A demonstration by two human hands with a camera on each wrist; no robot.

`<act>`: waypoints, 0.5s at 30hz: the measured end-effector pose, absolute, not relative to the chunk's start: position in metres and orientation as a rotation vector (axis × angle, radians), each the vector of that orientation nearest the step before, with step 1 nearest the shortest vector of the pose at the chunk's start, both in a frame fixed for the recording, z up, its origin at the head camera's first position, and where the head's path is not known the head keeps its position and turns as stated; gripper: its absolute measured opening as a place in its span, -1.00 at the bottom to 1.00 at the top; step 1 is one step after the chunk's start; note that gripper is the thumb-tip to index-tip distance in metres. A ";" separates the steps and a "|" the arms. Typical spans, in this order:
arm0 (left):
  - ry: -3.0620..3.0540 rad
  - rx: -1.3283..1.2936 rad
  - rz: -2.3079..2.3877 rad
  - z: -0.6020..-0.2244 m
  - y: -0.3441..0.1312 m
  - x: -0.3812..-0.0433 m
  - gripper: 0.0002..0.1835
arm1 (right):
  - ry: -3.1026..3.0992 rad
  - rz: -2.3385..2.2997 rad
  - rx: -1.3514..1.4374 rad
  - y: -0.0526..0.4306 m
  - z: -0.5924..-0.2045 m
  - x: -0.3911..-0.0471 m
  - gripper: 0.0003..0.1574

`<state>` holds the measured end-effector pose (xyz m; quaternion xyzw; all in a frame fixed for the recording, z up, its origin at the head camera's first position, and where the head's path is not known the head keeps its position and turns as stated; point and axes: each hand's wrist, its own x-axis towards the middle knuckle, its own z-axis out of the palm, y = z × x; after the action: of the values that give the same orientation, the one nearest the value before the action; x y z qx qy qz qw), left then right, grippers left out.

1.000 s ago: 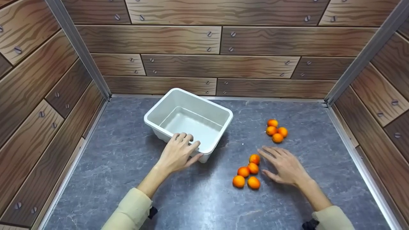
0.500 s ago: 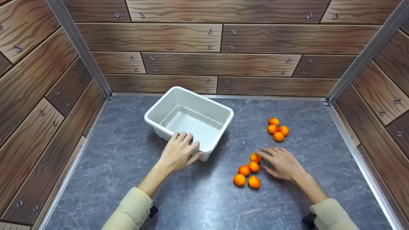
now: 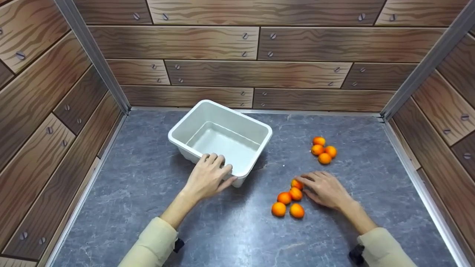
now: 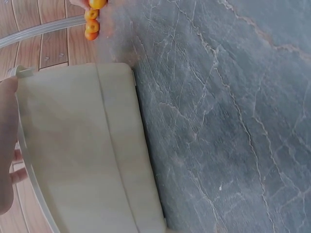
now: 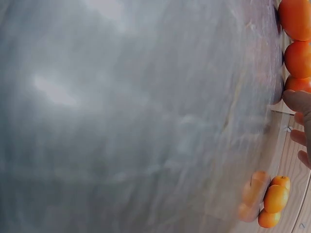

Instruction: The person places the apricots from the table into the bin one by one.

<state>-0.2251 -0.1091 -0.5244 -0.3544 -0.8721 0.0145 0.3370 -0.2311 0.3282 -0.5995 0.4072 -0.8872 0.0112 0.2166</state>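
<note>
Your right hand is closing in on the orange right of centre, bringing it within reach; cannot tell if that grip is pinching. Your left hand is clamping the bin, mid-frame.

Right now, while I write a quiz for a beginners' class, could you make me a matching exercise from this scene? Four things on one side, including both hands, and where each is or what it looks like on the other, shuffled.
Things
1. Left hand
2. Right hand
3. Tub
4. Group of four oranges

Places and looks
A. Beyond the right hand, to the right of the tub
B. At the farthest orange of the group of five
C. Over the tub's near rim
D. Pale, open-topped

Pairs: 1-C, 2-B, 3-D, 4-A
</note>
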 end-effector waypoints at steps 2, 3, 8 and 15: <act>-2.275 -0.924 0.037 -0.524 -0.109 -0.225 -0.57 | -2.451 0.032 1.130 0.328 -0.600 -0.232 -0.31; -2.276 -0.925 0.037 -0.525 -0.108 -0.225 -0.58 | -2.448 0.031 1.133 0.328 -0.600 -0.232 -0.31; -2.289 -0.918 0.039 -0.525 -0.108 -0.225 -0.58 | -2.450 0.039 1.146 0.326 -0.599 -0.236 -0.33; -2.280 -0.917 0.043 -0.525 -0.110 -0.224 -0.59 | -2.474 0.060 1.131 0.324 -0.599 -0.240 -0.37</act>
<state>-0.2244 -0.1097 -0.5250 -0.3515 -0.8740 0.0167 0.3350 -0.2404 0.3241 -0.5994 0.4065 -0.8892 0.0217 0.2088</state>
